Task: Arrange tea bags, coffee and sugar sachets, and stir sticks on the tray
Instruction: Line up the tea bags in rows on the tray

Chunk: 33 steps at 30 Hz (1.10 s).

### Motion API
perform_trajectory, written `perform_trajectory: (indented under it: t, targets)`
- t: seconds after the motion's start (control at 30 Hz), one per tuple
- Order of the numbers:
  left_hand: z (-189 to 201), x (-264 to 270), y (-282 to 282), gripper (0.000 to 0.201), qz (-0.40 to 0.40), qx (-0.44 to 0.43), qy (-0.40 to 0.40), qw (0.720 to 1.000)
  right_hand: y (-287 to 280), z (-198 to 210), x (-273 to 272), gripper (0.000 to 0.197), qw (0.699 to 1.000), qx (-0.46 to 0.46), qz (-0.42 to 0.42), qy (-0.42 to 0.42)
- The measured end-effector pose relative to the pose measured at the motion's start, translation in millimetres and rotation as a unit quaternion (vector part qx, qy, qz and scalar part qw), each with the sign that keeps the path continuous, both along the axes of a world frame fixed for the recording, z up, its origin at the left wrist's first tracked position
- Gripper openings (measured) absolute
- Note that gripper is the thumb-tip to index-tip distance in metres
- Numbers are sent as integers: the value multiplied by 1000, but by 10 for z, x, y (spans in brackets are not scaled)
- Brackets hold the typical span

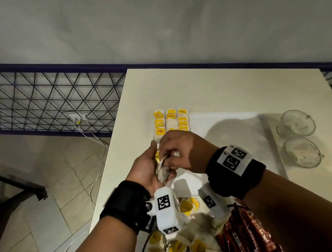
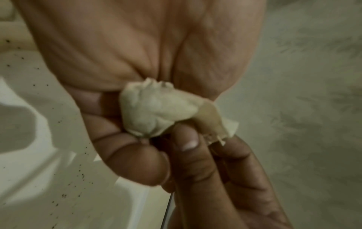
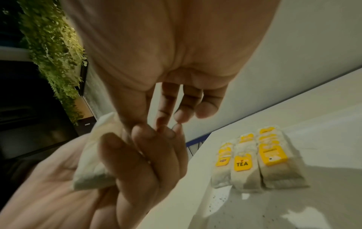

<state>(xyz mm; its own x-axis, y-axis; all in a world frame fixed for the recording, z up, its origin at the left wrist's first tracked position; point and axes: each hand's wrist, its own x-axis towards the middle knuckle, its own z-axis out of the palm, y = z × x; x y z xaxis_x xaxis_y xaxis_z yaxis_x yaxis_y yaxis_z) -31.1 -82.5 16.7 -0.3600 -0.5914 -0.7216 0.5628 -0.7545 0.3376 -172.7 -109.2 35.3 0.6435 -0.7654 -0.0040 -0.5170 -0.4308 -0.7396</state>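
Observation:
My left hand [image 1: 145,169] is palm up over the near left part of the white tray [image 1: 222,123] and holds a crumpled tea bag [image 1: 163,172] in its palm. In the left wrist view its fingers [image 2: 137,162] curl under the tea bag [image 2: 154,108]. My right hand [image 1: 171,158] reaches in from the right and pinches the bag's upper edge. The right wrist view shows the tea bag [image 3: 92,158] lying in the left palm. Three rows of yellow-tagged tea bags [image 1: 171,123] lie at the tray's far left corner [image 3: 254,159].
A heap of loose tea bags [image 1: 185,248] and red-brown coffee sachets [image 1: 245,234] lies at the table's near edge under my wrists. Two glass cups [image 1: 296,123] [image 1: 302,152] stand right of the tray. The table's left edge [image 1: 110,153] drops to a tiled floor with cables.

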Motion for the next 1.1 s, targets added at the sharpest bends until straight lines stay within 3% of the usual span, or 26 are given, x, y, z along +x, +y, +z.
perform_trajectory:
  t: [0.17, 0.27, 0.33, 0.4, 0.5, 0.57, 0.7, 0.93, 1.07, 1.1]
  targets:
    - [-6, -20, 25, 61, -14, -36, -48, 998, 21, 177, -84, 8, 997, 62, -39, 12]
    - [-82, 94, 28, 51, 33, -82, -182, 979, -4, 276, -156, 6, 996, 67, -49, 9]
    - [-62, 223, 53, 40, 29, -191, -271, 943, -50, 325, -189, 7, 996, 58, -52, 33]
    - [24, 294, 75, 10, -32, -311, -320, 894, -104, 345, -200, 8, 995, 53, -49, 63]
    - [60, 298, 44, 16, -117, -414, -392, 813, -158, 349, -167, 7, 994, 48, -47, 89]
    - [63, 270, 9, 21, -131, -426, -448, 775, -186, 343, -122, 8, 994, 48, -60, 74]
    - [-33, 251, -18, 38, -126, -413, -515, 740, -248, 257, -39, 8, 992, -3, -61, 106]
    - [-157, 269, -73, 44, -156, -389, -551, 722, -299, 79, 19, 10, 990, -2, -69, 121]
    - [-230, 347, -132, 10, -196, -345, -564, 724, -414, -40, 1, 10, 988, 15, -104, 111]
    - [-275, 382, -157, 14, -208, -321, -589, 712, -450, -75, -7, 10, 986, 18, -112, 118]
